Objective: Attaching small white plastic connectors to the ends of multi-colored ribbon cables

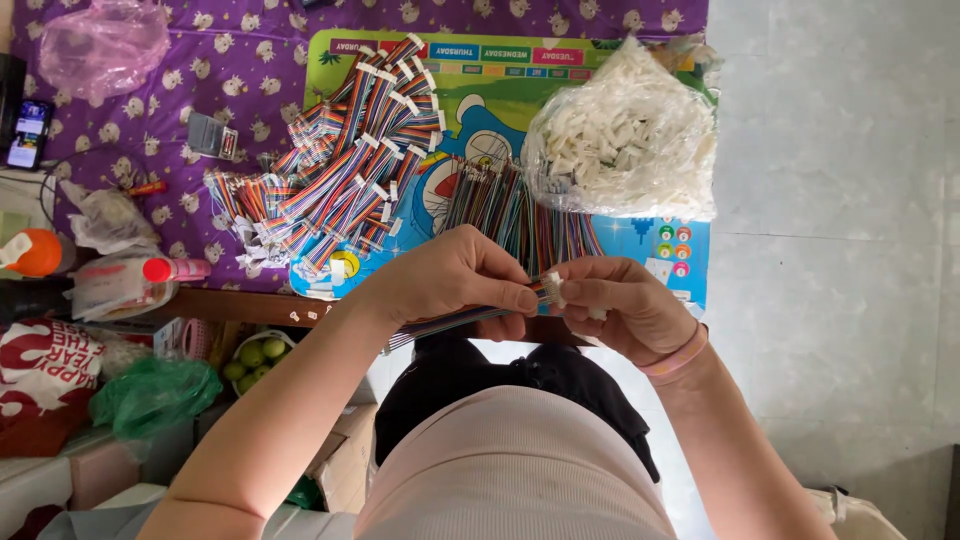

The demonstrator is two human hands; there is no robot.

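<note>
Step in hand, by judgement: fitting a small white connector housing (553, 288) onto the end of a rainbow ribbon cable (450, 322). Left hand (455, 280) closed, thumb and forefinger pinching the cable just behind its free end. Right hand (620, 305) closed too, fingertips pinching the white housing, touching the cable end between both hands. Some more white pieces seemingly kept in the right palm, not clear enough to tell.

Cable long axis nearly level across the view, slightly tilted; free end pointing toward the right hand, tail running back under the left wrist toward the body.

Next move, as judgement: calls for keeping wire ends flat and lined up with the housing slot, then a straight push along the cable axis, no twisting.

Beyond the left hand, a pile of finished cables (340, 150) with white ends. Just beyond both hands, loose cables (520, 210) on a cartoon mat (460, 100). Beyond the right hand, a clear bag of white housings (625, 135).
</note>
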